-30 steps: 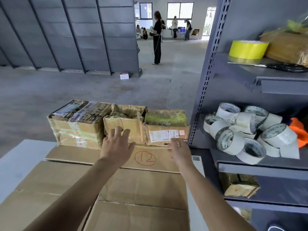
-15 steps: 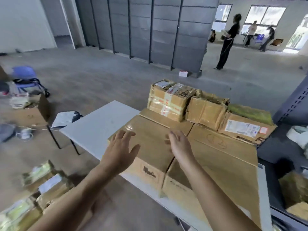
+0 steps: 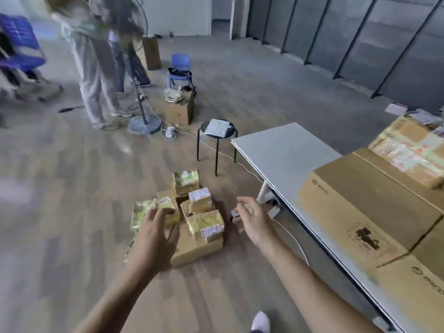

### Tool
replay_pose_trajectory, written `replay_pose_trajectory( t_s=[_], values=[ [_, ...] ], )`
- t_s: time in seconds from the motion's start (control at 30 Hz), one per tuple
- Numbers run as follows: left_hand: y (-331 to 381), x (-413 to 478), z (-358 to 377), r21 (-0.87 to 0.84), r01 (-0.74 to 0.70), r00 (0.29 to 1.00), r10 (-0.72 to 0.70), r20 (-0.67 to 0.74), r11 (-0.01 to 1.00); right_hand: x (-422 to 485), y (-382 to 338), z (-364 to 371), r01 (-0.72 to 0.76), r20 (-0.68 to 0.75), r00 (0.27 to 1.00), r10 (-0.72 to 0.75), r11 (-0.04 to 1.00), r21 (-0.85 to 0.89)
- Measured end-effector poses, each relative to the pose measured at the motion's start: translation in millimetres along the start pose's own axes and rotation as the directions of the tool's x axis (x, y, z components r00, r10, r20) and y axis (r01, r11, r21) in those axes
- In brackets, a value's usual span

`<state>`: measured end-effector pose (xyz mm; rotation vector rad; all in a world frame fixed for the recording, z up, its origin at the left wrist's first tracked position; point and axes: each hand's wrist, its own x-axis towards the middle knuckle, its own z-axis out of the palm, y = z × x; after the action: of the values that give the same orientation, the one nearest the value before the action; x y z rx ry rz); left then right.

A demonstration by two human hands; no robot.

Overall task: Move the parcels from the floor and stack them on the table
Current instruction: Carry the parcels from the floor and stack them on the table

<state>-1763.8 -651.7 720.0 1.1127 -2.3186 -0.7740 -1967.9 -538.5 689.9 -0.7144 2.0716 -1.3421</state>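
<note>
The parcels [image 3: 192, 212] are heaped beside the table [image 3: 283, 150], the heap's long axis directed away from the wearer. Left hand [image 3: 153, 234] and right hand [image 3: 252, 219] are held spread-fingered, nothing gripped.

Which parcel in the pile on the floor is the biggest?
The plain brown box at the bottom, nearest the camera. It is flat and bare; the smaller parcels on and behind it are tape-wrapped.
</note>
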Motion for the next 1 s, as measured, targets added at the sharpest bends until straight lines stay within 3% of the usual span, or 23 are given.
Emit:
replay_pose_trajectory(
  t_s=[0.27,0.53,0.73,1.0],
  values=[
    [-95.1,-14.9,-31.8,0.014,0.285,0.958,-0.285,-0.003,0.958,35.1,6.7,84.3,-0.077,0.166,0.983,0.083,0.996,-0.042],
    [-178.3,35.2,-55.1,0.126,0.441,0.895,-0.446,0.007,0.888,104.6,13.9,170.7,-0.155,0.288,0.944,0.164,0.986,-0.053],
    [-218.3,109.3,-73.7,0.190,0.499,0.856,-0.515,0.047,0.846,179.2,10.3,228.9,-0.254,0.350,0.899,0.262,0.965,-0.070],
    [-244.9,205.4,-80.2,0.199,0.480,0.865,-0.499,0.057,0.854,264.4,-3.3,267.5,-0.205,0.430,0.867,0.250,0.967,-0.149]
  ],
)
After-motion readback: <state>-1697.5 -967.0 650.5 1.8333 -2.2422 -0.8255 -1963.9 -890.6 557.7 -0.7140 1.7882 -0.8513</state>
